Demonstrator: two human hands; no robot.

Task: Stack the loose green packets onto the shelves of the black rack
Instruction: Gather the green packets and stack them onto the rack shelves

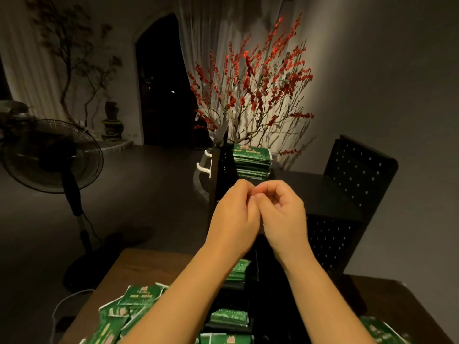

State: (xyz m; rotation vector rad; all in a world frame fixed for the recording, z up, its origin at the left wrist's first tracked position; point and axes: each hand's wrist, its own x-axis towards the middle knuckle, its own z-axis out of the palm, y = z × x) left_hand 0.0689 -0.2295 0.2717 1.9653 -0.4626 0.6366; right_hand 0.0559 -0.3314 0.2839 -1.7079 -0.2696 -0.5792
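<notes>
Both hands are raised at frame centre before the black rack (357,184). The left hand (233,217) and right hand (283,214) are curled with fingertips touching; whether anything is pinched cannot be told. Green packets (252,158) are stacked on the rack's top shelf; loose packets (129,311) are spread on the desk (111,274) at lower left.

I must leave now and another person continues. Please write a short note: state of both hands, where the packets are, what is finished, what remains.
Left hand and right hand: raised in front of the black rack, fingertips together, holding no visible packet.
Done: a stack of green packets on the top shelf; smaller stacks on lower shelves.
Left: loose packets on the wooden table at left, a few more at right.
</notes>
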